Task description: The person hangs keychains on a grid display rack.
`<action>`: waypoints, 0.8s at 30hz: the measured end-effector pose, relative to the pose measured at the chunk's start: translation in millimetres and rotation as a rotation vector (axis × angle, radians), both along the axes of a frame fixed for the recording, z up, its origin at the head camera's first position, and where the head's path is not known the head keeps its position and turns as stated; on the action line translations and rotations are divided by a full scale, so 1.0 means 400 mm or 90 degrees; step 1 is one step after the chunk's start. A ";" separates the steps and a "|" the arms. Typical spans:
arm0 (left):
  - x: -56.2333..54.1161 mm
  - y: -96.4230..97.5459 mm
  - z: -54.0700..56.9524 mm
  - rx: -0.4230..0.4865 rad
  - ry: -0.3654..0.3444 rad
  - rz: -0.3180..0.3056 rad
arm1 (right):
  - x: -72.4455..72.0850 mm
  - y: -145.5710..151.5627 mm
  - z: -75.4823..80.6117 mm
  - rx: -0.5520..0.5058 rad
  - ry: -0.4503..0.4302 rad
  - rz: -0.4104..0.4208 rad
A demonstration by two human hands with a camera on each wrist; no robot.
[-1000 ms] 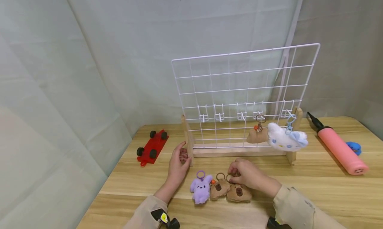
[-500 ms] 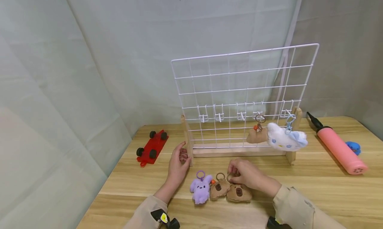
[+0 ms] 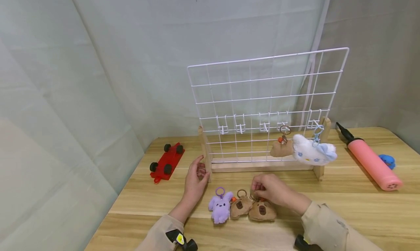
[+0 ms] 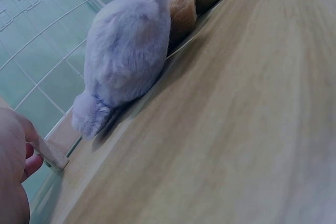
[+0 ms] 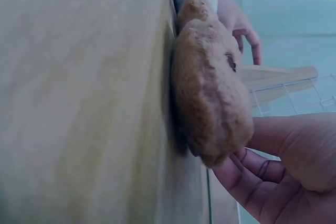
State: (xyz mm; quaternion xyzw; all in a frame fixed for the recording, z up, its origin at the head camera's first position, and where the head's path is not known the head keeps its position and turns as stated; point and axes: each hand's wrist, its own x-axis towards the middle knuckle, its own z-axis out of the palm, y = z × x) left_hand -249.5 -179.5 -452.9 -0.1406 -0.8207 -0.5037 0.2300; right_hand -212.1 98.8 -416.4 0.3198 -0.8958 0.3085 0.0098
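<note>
In the head view my right hand (image 3: 270,188) pinches the ring of the rightmost brown plush keychain (image 3: 262,211), whose body lies on the table. The right wrist view shows that brown plush (image 5: 210,93) close up, beside my thumb and curled fingers. A second brown plush keychain (image 3: 241,208) lies to its left, its ring upward. Left of that is a purple plush keychain (image 3: 220,209) with a purple ring. My left hand (image 3: 195,181) holds the left wooden upright (image 3: 205,154) of a white wire grid rack (image 3: 251,97).
Several white hooks (image 3: 240,128) line the grid. A brown plush (image 3: 281,149) and a white cat plush (image 3: 313,152) hang at its right. A red toy car base (image 3: 168,161) lies left; a pink pump (image 3: 374,163) and small blue object (image 3: 388,161) lie right.
My right hand has shifted slightly right, and the ring at its fingertips has tilted. An orange bead now shows below those fingers. My left hand has stayed on the upright.
</note>
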 end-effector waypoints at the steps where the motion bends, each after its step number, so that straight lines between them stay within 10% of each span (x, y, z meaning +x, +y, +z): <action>1: 0.001 0.001 0.000 0.001 -0.002 0.001 | 0.001 0.001 0.002 -0.002 -0.004 0.001; 24: 0.001 0.000 0.002 -0.009 0.005 0.001 | 0.023 0.029 0.095 -0.027 0.007 0.021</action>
